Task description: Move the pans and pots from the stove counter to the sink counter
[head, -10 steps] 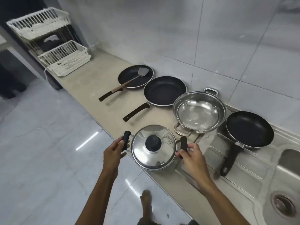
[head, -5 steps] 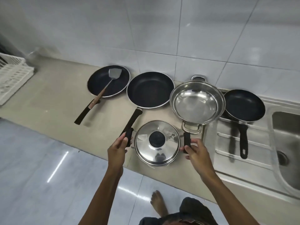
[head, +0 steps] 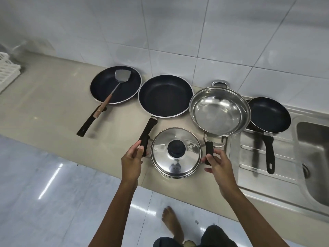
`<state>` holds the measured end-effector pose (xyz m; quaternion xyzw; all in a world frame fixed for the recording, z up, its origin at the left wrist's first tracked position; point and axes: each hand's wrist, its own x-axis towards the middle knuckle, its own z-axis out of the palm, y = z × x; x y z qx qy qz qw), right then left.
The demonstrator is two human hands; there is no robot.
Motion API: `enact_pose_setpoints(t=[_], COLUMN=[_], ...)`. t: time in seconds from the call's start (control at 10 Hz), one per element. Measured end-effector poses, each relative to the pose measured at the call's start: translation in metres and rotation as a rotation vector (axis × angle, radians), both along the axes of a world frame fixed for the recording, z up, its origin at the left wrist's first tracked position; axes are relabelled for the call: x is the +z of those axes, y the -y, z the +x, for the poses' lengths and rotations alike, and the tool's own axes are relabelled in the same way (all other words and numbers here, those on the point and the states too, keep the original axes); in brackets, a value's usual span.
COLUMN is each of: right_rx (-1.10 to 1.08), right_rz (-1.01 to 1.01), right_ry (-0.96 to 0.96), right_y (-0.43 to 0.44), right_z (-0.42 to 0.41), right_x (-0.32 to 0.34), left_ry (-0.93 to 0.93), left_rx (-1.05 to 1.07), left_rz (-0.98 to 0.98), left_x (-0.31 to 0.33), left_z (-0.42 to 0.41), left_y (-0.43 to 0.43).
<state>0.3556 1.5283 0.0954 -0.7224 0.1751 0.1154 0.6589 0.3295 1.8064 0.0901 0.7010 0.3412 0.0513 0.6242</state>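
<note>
Taking the lidded pot as landmark: it sits at the counter front edge, so a careless release could tip it to the floor; behind it to the right the steel pan has a loop handle nearly touching, and a nudge would knock it; behind to the left the frying pan trails its handle beside the left hand, which pinches the pot's left grip; the right hand curls loosely round the right grip; the loose-looking lid may slide.

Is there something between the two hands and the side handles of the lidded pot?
Nothing visible. The left hand and right hand are already at the black side handles of the lidded pot.
</note>
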Motion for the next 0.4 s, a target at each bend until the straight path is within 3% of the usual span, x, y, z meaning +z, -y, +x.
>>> enact_pose_setpoints(t=[0.2, 0.4], right_rx=[0.035, 0.15], right_rz=[-0.044, -0.169], right_ry=[0.075, 0.128], right_y=[0.004, 0.018], right_z=[-0.002, 0.0], right_x=[-0.011, -0.008], left_ry=[0.01, -0.178], left_rx=[0.004, -0.081], left_rz=[0.063, 0.38], left_x=[0.002, 0.018], left_z=[-0.003, -0.017], left_y=[0.006, 0.034])
